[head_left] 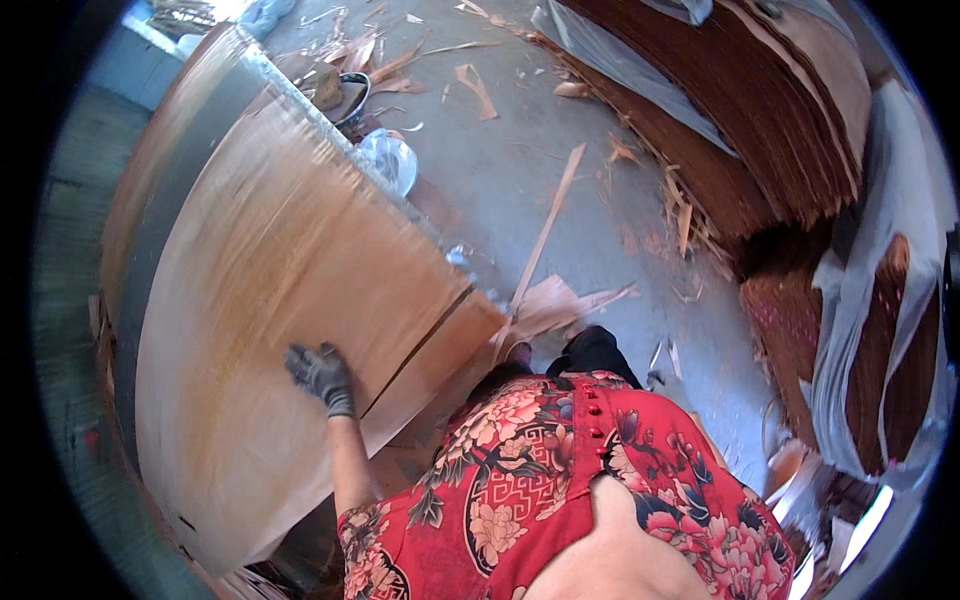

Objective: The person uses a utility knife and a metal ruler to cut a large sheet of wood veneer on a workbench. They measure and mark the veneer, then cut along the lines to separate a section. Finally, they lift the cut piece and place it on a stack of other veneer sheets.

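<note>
I see my left hand [322, 377], in a dark glove, pressed flat with fingers spread on the top veneer sheet [270, 300]. The sheet lies on a stack [150, 200], its long axis running from the near-left corner up toward the far edge; a split [420, 340] cuts in near its right edge. My right hand is out of view. The concrete floor [500, 170] carries wood scraps [545, 235]; darker veneer piles [740, 110] stand right, possibly under plastic.

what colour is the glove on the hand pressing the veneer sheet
Dark grey; the gloved left hand lies flat on the pale tan veneer sheet, head view.
</note>
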Available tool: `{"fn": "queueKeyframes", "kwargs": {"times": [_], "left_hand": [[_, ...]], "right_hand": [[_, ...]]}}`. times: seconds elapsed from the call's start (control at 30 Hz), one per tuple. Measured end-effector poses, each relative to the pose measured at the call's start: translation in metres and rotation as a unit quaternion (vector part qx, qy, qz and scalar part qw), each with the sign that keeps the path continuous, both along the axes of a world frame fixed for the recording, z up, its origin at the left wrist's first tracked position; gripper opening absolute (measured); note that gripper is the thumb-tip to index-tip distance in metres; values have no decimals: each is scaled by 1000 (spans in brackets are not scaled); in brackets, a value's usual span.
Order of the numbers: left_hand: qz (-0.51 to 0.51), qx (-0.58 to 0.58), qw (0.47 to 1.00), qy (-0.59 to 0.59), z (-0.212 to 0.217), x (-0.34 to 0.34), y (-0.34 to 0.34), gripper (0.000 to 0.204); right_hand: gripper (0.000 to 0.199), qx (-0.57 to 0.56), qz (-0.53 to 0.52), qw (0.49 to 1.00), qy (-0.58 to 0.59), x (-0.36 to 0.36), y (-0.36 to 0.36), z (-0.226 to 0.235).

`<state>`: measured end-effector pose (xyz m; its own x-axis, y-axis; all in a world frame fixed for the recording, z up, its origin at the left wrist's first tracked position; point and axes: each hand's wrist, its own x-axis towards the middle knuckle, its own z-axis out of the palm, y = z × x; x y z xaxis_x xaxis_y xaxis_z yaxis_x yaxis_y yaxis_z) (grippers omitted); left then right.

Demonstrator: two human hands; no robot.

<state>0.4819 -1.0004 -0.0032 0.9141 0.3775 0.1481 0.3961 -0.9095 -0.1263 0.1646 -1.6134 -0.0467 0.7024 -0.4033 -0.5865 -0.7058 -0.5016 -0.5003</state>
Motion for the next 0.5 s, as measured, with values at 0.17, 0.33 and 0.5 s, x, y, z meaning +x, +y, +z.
{"fn": "queueKeyframes", "kwargs": {"times": [0.17,0.33,0.5], "left_hand": [[-30,-39,999,-20,17,61,-165,69],[19,13,1000,-4,35,55,-195,63],[8,17,1000,-8,34,52,-198,62]], "right_hand": [[30,-28,83,996,26,85,-108,-15],[19,21,46,998,-23,253,-206,11],[16,131,111,974,-150,461,-184,55]]}}
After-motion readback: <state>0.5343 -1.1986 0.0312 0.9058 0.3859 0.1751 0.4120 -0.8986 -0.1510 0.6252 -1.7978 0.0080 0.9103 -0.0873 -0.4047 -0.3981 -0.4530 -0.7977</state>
